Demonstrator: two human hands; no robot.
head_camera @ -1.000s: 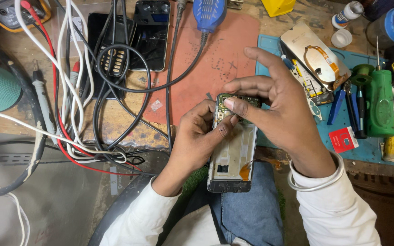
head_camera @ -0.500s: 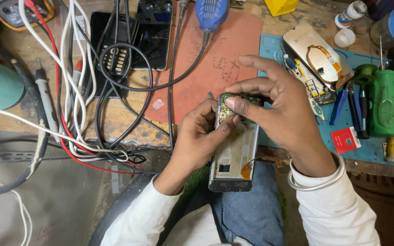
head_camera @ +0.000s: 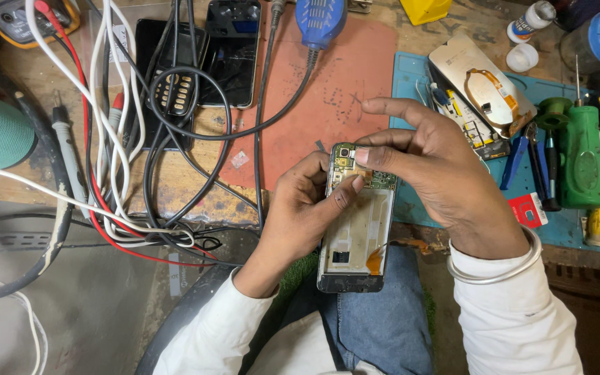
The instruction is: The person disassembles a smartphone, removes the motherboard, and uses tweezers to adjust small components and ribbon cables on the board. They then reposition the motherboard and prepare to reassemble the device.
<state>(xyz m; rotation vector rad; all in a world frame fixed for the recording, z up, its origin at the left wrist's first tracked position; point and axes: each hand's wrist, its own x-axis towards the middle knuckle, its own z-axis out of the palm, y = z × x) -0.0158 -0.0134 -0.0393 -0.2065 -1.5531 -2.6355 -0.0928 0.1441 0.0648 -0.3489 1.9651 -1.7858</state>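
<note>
An opened phone [head_camera: 354,236] with its back cover off lies upright over my lap, its green circuit board [head_camera: 382,180] exposed at the top. My left hand [head_camera: 300,208] grips the phone's left edge, thumb pressed on the frame near the board. My right hand [head_camera: 432,167] reaches over the top, thumb and fingertips pinching at the circuit board by the camera module. Whether a small part sits between those fingers is hidden.
A reddish work mat [head_camera: 328,104] and a blue mat [head_camera: 411,90] cover the bench. Tangled cables [head_camera: 140,139], two phones [head_camera: 234,48], a blue tool handle [head_camera: 321,21], a dismantled phone [head_camera: 480,90], pliers [head_camera: 532,160] and a green tool [head_camera: 581,160] lie around.
Both hands stay on the phone; my right fingers shifted slightly over the circuit board. The view has drifted a little.
</note>
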